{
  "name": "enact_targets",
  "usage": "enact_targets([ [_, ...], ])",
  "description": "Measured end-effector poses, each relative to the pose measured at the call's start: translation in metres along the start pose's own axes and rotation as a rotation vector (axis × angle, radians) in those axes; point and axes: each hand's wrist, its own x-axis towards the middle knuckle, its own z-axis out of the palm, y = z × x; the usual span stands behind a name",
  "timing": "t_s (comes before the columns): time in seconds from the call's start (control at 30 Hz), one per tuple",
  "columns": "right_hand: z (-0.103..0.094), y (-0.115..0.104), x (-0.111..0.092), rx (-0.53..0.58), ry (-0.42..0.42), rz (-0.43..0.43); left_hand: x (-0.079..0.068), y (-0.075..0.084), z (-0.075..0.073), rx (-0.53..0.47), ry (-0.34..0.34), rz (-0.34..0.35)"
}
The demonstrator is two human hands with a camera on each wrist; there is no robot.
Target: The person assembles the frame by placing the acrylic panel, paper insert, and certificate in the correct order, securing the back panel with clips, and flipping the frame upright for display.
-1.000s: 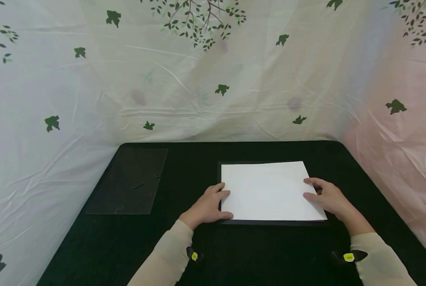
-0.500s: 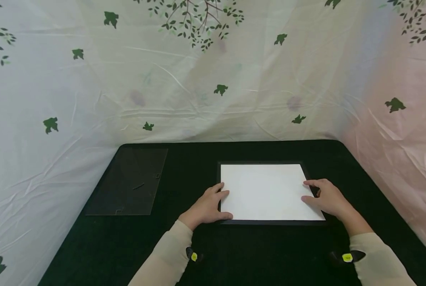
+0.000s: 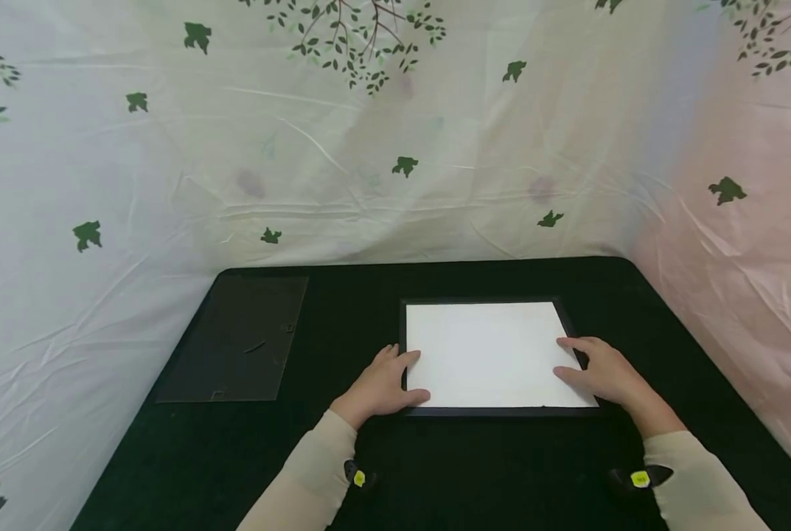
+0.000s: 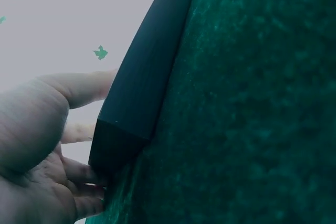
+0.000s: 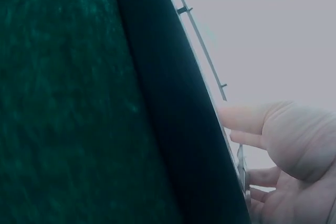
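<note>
A plain white sheet (image 3: 481, 354) lies over a black rectangular frame (image 3: 501, 412), whose dark border shows along several sides. At the left end, my left hand (image 3: 380, 383) rests its thumb and index finger on the sheet; its other fingers lie beside the frame's outer side. My right hand (image 3: 604, 372) touches the sheet near its right edge with thumb and index finger extended. Small metal tabs (image 5: 184, 10) stand along the frame's edge in the right wrist view. The sheet's lower right corner overlaps the frame's right border.
A transparent panel (image 3: 236, 332) with small clips and a short dark strip (image 3: 254, 347) on it lies at the table's left. Dark green cloth covers the table (image 3: 488, 472). A pale leaf-printed curtain (image 3: 342, 184) rises behind and at both sides.
The sheet's right side has come down and shifted slightly left, exposing the frame's right border. My right hand has moved slightly left with it; my left hand has barely moved.
</note>
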Motion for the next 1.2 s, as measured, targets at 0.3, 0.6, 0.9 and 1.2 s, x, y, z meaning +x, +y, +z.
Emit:
enact_targets([
  [0.3,0.003,-0.03,0.0,0.005,-0.007,0.03,0.0,-0.004,-0.01,0.003,0.085,-0.024],
  [0.6,0.01,-0.079,0.018,0.016,-0.023,0.007,-0.006,-0.029,-0.037,0.021,0.17,-0.077],
  [0.9,0.03,-0.101,0.036,0.036,-0.052,-0.017,-0.008,-0.049,-0.05,0.027,0.152,-0.184],
  [1.2,0.039,-0.103,0.037,0.021,-0.084,0.032,-0.005,-0.054,-0.045,0.07,0.115,-0.237],
])
